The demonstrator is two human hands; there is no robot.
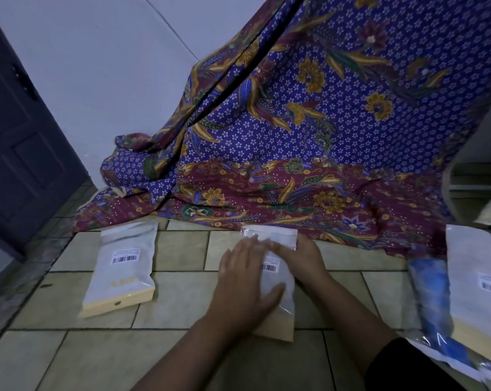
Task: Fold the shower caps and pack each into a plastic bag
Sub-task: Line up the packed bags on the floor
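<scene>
This looks like a room in a home, with the work done low on the floor: the left hand (247,286) and right hand (303,258) rest on a plastic bag (281,275) laid on beige floor tiles (182,294) with dark grout lines. Just beyond the hands a purple and maroon flowered batik cloth (323,131) hangs and spills onto the tiles. Well to their left stand a dark panelled door (21,142) and a plain white wall (103,66).
</scene>
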